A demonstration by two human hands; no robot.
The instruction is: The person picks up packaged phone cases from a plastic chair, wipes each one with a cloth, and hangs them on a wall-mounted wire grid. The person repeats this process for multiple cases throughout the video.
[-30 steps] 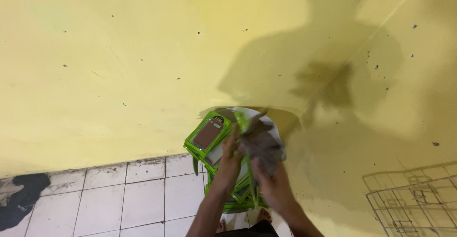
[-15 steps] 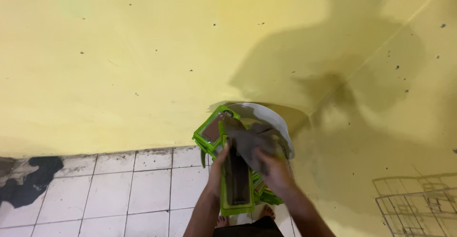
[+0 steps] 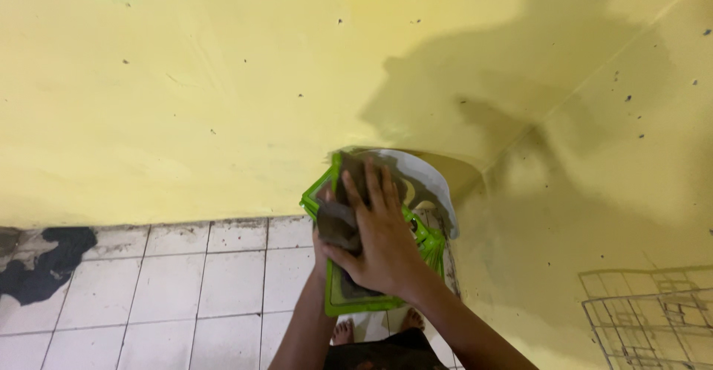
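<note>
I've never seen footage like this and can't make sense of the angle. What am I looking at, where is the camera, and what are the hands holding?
The camera sits on a person's head and looks down, so you see their own arms from above, with their bare feet at the bottom edge. There is no machine here, only two bare hands. The right hand lies spread over a dark grey cloth, pressing it onto a bright green plastic frame. The left hand is mostly hidden beneath; it seems to support the frame, though its grip cannot be seen. Just behind the frame is a white, rounded object that I cannot identify. Around them are a yellow wall, a white tiled floor with a dark rag at left, and a wire rack at right.
</note>
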